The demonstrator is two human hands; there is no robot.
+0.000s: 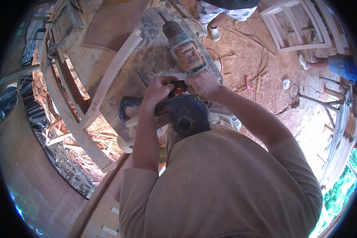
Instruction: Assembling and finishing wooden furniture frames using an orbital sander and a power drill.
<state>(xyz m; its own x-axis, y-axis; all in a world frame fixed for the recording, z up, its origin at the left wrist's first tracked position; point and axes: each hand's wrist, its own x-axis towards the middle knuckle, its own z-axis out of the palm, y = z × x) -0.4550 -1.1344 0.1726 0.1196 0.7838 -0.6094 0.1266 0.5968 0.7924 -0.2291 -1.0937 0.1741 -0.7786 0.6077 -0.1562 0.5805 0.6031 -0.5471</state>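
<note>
Close in front of my body rests a dark blue and black power tool [188, 117] with a round housing; its exact kind is unclear. My left hand [158, 90] is closed, its thumb and fingers gripping a small black part [179, 86] at the tool's far side. From the right, my right hand [204, 84] is closed at the same part, fingers bent toward the left thumb. Just beyond the right hand lies a grey router-like power tool [188, 53], its bit pointing away to the left. A dark blue handle-shaped piece [127, 107] sits left of my left forearm.
The tools rest on a dusty workbench [127, 71]. A curved wooden piece [111, 77] crosses its left side, near a brown board [115, 23]. Wooden frames [297, 25], cords and a red object [248, 82] lie on the floor. Two other people stand at the far side and right.
</note>
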